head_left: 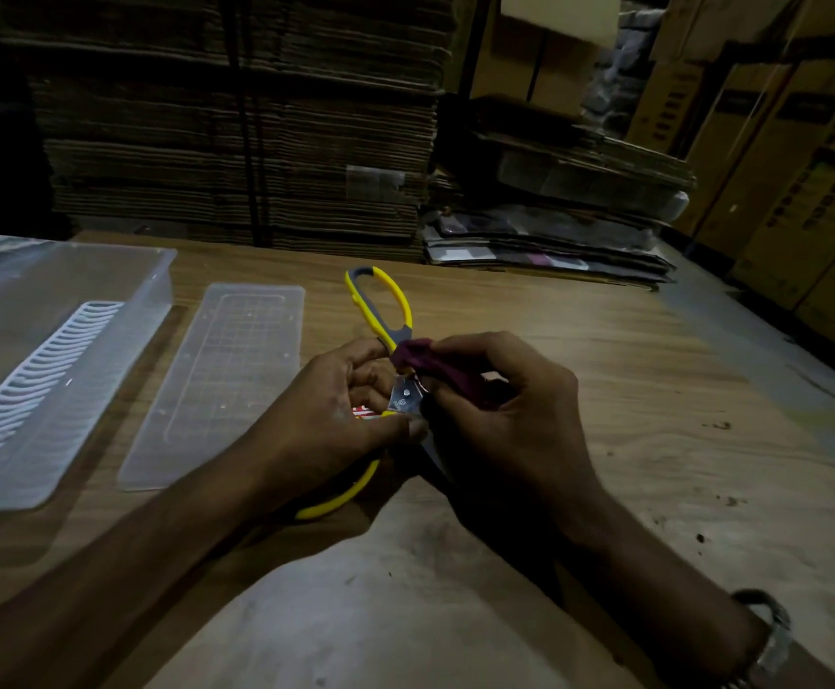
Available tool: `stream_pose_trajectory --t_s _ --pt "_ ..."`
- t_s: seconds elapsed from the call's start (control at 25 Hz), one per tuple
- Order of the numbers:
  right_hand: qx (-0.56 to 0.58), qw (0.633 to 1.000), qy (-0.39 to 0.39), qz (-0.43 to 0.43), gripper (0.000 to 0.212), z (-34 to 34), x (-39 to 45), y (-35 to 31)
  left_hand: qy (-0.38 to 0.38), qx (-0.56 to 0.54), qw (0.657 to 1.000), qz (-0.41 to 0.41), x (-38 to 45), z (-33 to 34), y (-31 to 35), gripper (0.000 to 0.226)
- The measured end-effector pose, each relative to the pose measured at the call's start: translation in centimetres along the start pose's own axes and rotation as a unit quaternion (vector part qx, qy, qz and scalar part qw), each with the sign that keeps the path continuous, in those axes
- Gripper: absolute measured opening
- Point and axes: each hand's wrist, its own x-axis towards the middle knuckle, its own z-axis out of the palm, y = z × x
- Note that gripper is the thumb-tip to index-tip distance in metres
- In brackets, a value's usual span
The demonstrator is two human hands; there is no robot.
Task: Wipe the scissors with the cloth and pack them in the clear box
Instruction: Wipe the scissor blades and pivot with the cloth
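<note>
Yellow-and-grey scissors (389,310) are held above the wooden table (604,390), one handle loop pointing away, the other loop (340,499) sticking out below my left hand. My left hand (326,415) grips the scissors around the pivot (405,396), its fingers curled round them. My right hand (500,415) pinches a dark maroon cloth (413,355) and presses it against the scissors just above the pivot. The blades are mostly hidden under my right hand. The clear box (57,350) lies at the left of the table, its flat clear lid (226,380) beside it.
A white ribbed insert (37,375) lies inside the clear box. Tall stacks of flattened cardboard (236,116) stand behind the table, with more cartons (778,156) at the right. Small dark specks dot the table at the right.
</note>
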Motion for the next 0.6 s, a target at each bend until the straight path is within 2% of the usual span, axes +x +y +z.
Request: stream_pose_trajectory --t_s 0.16,0.32,0.44,0.52,0.6 --pt "0.013 0.995 0.073 0.059 0.028 -1.5 1.1 1.4 -0.005 -0.015 1.0 -0.019 -0.2 0.0 0.3 0.043" --pt "-0.036 0.99 0.124 0.058 0.029 -3.2 1.3 1.9 0.006 -0.004 1.0 -0.03 -0.1 0.2 0.4 0.059" --pt "0.005 0.997 0.071 0.006 0.033 -1.7 0.3 0.5 0.01 0.006 1.0 -0.013 -0.1 0.1 0.2 0.06" --pt "-0.01 0.999 0.018 -0.025 0.034 -0.5 -0.2 0.1 0.005 -0.004 1.0 -0.001 0.0 0.1 0.0 0.058" --pt "-0.008 1.0 0.008 -0.007 0.032 -0.5 0.0 0.6 0.005 -0.006 1.0 0.008 0.0 0.1 -0.1 0.055"
